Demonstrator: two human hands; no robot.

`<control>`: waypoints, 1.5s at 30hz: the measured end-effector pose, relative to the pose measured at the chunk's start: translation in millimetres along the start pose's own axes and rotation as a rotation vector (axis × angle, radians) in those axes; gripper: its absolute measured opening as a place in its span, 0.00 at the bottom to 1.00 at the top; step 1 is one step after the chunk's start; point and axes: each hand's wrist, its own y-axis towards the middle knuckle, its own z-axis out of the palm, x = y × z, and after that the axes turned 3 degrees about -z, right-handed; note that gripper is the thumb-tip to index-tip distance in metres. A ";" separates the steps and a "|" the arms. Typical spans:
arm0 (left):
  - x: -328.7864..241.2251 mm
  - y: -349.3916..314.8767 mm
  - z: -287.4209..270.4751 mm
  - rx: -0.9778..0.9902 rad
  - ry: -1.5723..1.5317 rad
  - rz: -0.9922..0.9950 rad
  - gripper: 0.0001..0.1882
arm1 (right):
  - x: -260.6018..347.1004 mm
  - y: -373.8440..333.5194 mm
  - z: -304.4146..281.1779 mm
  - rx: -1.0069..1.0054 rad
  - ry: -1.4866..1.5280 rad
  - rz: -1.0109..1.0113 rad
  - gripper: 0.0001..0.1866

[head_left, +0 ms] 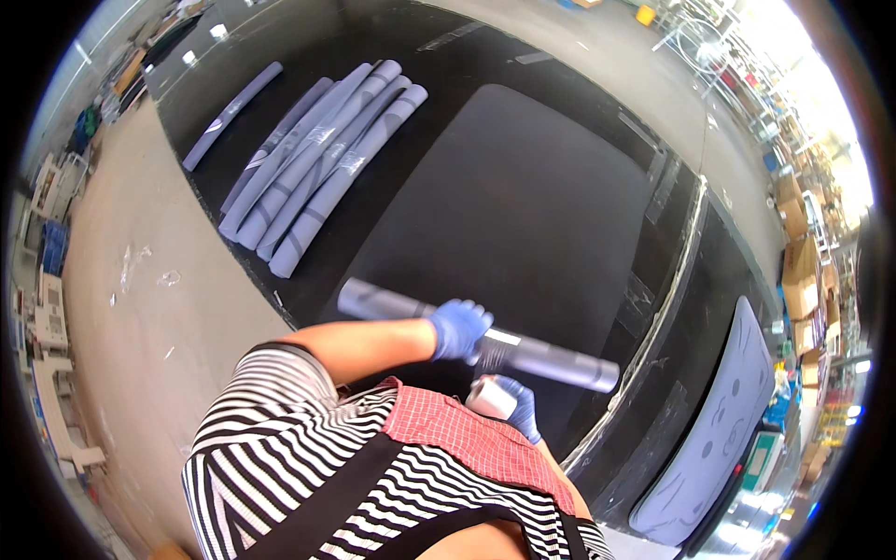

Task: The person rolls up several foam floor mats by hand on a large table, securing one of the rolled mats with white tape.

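A grey-lilac rolled-up mat point(560, 364) lies crosswise in front of me at the near edge of a flat black mat point(513, 187). My left hand point(460, 329), in a blue glove, is closed over the middle of the roll. Just below it, my right hand point(523, 411), also blue-gloved, grips a small white roll of clear wrapping film point(492, 399). A shiny strip of film stretches from it to the rolled mat, beside my left hand. The right fingers are partly hidden behind the film roll.
Several rolled mats point(322, 159) lie side by side at the far left of the black table point(448, 56), with one more roll point(233, 114) apart from them. A flat patterned mat point(709, 439) lies at the right. Cardboard boxes point(801, 280) stand beyond.
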 end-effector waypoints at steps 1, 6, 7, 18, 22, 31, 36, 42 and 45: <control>-5.3 -12.4 8.0 0.115 -0.086 0.009 0.32 | -5.2 -8.0 -8.6 0.002 0.311 0.246 0.17; -3.0 -9.6 -3.3 -0.182 -0.003 -0.080 0.33 | 0.6 49.2 -26.1 -0.024 0.191 -0.010 0.21; 5.9 -14.3 6.1 -0.375 -0.114 -0.065 0.37 | 8.1 63.2 -23.1 -0.026 0.322 -0.080 0.21; 50.7 110.8 -36.7 -0.426 0.174 -0.055 0.57 | 90.2 142.9 13.3 0.049 -0.261 -0.553 0.13; 44.8 111.1 -48.8 -0.349 0.134 0.005 0.38 | 124.0 170.4 25.7 -0.043 -0.834 -0.801 0.14; 61.7 139.2 -74.1 -0.110 0.079 -0.073 0.36 | 37.9 102.1 27.4 -0.220 -0.240 0.001 0.15; 109.4 65.4 -117.5 -0.321 0.000 -0.274 0.39 | 86.1 -15.5 -47.2 -0.520 -0.872 -0.507 0.15; 251.4 -32.1 -170.3 -0.696 0.002 -0.709 0.36 | 128.2 -154.7 -193.6 -1.110 -1.387 -0.402 0.14; 322.3 -69.0 -163.1 -0.720 0.200 -0.864 0.42 | 121.0 -187.1 -247.0 -1.211 -1.401 -0.260 0.17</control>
